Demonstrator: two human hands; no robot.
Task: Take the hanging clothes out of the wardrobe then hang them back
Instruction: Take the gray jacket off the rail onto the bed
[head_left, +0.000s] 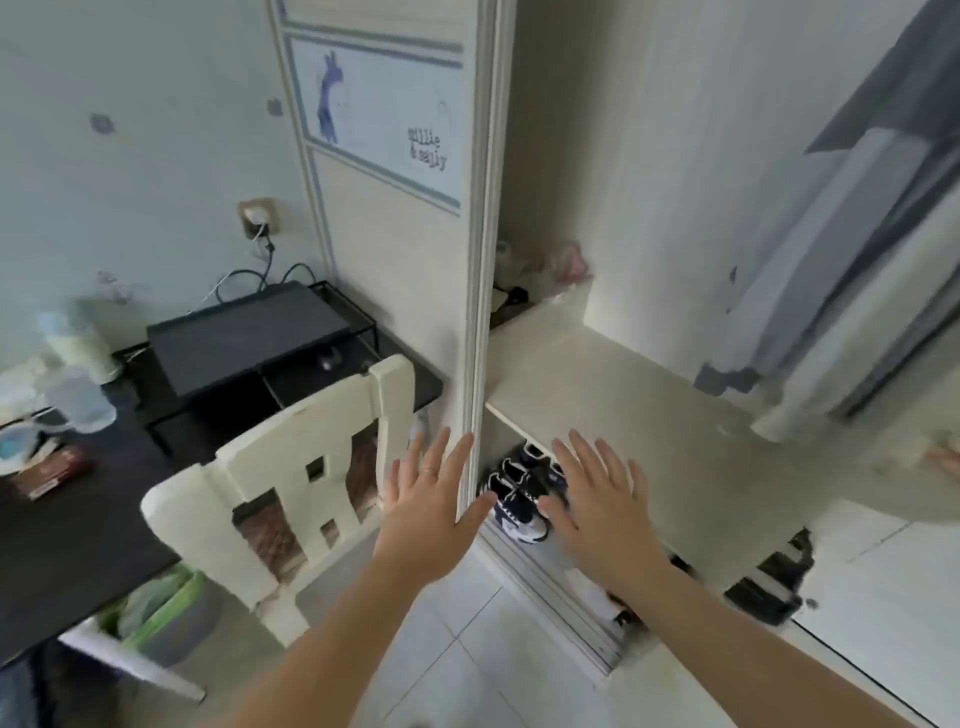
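Note:
The wardrobe (613, 156) stands open on the right, its sliding door (415, 291) pushed to the left. Hanging clothes (852, 249), grey and pale blue-white, droop at the upper right above a cream shelf (675, 415). My left hand (434, 506) is held out flat with fingers spread, just in front of the door's edge. My right hand (597, 512) is also spread flat, in front of the shelf's front edge. Neither hand holds anything.
A cream chair (291, 488) stands close on the left beside a black desk (78, 545) with a monitor stand (244, 338) and bottles. Sneakers (514, 493) sit under the shelf. A green-lined bin (161, 608) is beneath the desk. The floor is white tile.

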